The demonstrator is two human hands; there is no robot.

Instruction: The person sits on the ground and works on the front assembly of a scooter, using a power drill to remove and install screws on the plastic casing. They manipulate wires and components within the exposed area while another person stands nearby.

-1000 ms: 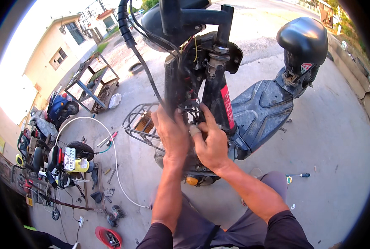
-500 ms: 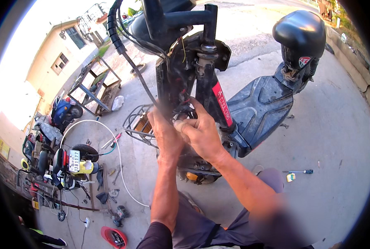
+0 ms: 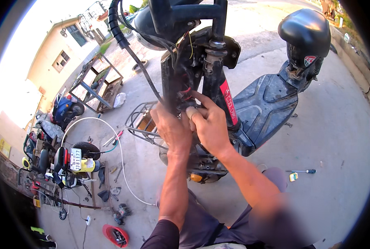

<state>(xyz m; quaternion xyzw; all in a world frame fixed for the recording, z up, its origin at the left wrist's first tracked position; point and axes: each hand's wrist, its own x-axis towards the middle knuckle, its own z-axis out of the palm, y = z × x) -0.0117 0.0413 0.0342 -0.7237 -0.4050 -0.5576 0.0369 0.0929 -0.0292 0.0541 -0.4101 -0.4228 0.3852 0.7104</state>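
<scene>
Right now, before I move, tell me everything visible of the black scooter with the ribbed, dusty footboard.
The black scooter stands on pale concrete, its smooth, rounded black seat at upper right. The ribbed, dusty, plastic-looking footboard runs toward a dark, metal-looking steering column bearing a red strip. A yellow wire and red wire lie exposed left of the column; an orange lamp sits low. The left hand and right hand touch the dark wiring, but what they grip is hidden.

Seat (image 3: 303,30), upper right: smooth, glossy black, plastic-looking. Footboard (image 3: 263,108), right of centre: matt, moulded ribs, dusty. Steering column (image 3: 212,85), upper centre: black-coated metal, scuffed. Cable sleeve (image 3: 118,31), upper left: ribbed black plastic. Trousers (image 3: 195,224), lower centre: matt cloth. Ground (image 3: 326,133): pale, matt, concrete-like.
</scene>
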